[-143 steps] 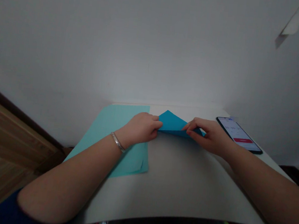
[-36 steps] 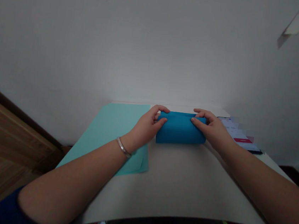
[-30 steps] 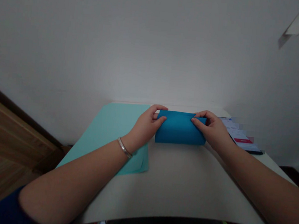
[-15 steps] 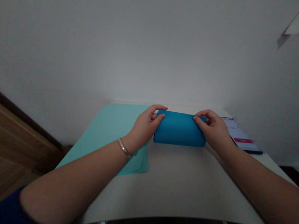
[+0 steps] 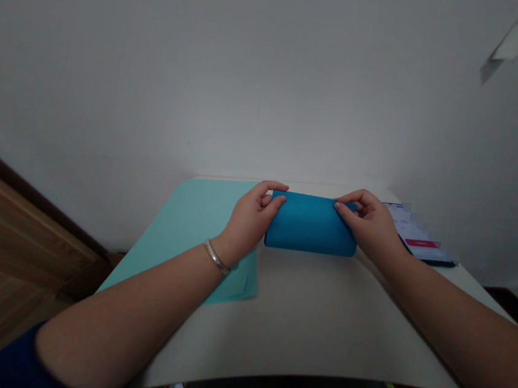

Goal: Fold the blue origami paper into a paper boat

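**Blue paper held at both ends**

The blue paper (image 5: 311, 227) lies curled over on the white table (image 5: 310, 323), long side running left to right. The left hand (image 5: 249, 221) pinches its left end; the right hand (image 5: 369, 227) pinches its right end. A light green sheet (image 5: 190, 230) lies just left.

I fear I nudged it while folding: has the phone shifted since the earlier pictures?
No. The phone lies where it did, along the right edge of the table, beside the right hand pinching the blue paper.
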A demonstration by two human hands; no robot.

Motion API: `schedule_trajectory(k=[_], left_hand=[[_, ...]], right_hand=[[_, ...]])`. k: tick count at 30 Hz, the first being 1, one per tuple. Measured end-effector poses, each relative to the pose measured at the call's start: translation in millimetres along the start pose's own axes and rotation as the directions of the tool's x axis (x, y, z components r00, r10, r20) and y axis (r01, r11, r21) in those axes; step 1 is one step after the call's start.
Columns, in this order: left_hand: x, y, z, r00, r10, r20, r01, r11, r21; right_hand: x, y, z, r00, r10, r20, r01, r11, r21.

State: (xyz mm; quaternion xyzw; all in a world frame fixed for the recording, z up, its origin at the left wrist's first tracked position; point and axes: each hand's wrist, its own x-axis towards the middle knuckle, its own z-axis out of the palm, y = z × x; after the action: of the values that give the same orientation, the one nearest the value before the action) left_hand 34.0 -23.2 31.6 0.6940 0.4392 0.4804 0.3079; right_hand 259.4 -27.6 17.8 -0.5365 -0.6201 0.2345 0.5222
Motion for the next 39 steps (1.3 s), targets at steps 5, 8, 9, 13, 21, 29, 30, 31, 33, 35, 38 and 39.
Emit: schedule_trajectory(k=[5, 8, 9, 13, 21, 29, 30, 31, 33, 35, 38, 39], left_hand=[[0.3, 1.0, -0.1, 1.000, -0.008, -0.011, 0.008, 1.000, 0.001], [0.3, 0.6, -0.4, 1.000, -0.001, -0.020, 0.001, 1.000, -0.001], [0.4, 0.1, -0.4, 1.000, 0.001, -0.023, -0.001, 1.000, -0.003], [0.9, -1.4, 0.0, 0.999, 0.010, -0.040, -0.010, 1.000, -0.008], [0.8, -2.3, 2.4, 0.998, -0.022, -0.059, 0.017, 0.996, -0.085], [0.8, -0.2, 2.0, 0.998, -0.031, -0.062, 0.027, 0.998, -0.064], [0.8, -0.5, 2.0, 0.998, -0.032, -0.058, 0.029, 0.998, -0.061], [0.9, -1.0, 2.0, 0.998, -0.035, -0.054, 0.032, 0.998, -0.059], [1.6, -2.8, 2.0, 0.998, -0.039, -0.046, 0.036, 0.998, -0.054], [2.6, -4.9, 2.0, 0.999, -0.032, -0.038, 0.030, 0.998, -0.051], [3.6, -6.8, 2.1, 0.999, -0.019, -0.031, 0.018, 0.999, -0.051], [3.7, -6.8, 2.1, 0.999, -0.019, -0.031, 0.018, 0.998, -0.052]], right_hand=[[-0.1, -1.7, 0.4, 1.000, 0.010, 0.010, -0.010, 0.999, 0.039], [-0.3, -3.8, 0.8, 1.000, 0.022, 0.008, -0.022, 0.998, 0.051], [-0.4, -4.4, 1.0, 1.000, 0.026, 0.010, -0.027, 0.998, 0.056], [-0.9, -5.0, 1.3, 0.999, 0.022, 0.023, -0.024, 0.995, 0.095], [0.3, -3.5, 1.4, 1.000, 0.005, -0.002, -0.004, 0.997, 0.074], [0.9, -0.1, 1.8, 0.999, 0.018, 0.035, -0.021, 0.996, 0.082], [1.6, 1.3, 1.8, 0.999, 0.016, 0.038, -0.019, 0.996, 0.092], [2.3, 2.8, 1.6, 0.999, 0.016, 0.042, -0.020, 0.995, 0.097], [3.8, 5.0, 0.9, 0.999, 0.019, 0.043, -0.023, 0.996, 0.091], [4.7, 5.9, -0.4, 0.999, 0.013, 0.037, -0.016, 0.997, 0.075], [4.6, 4.4, -2.4, 0.998, -0.051, 0.022, 0.051, 0.999, 0.000], [4.4, 3.5, -3.0, 0.997, -0.077, 0.024, 0.078, 0.996, -0.040]])
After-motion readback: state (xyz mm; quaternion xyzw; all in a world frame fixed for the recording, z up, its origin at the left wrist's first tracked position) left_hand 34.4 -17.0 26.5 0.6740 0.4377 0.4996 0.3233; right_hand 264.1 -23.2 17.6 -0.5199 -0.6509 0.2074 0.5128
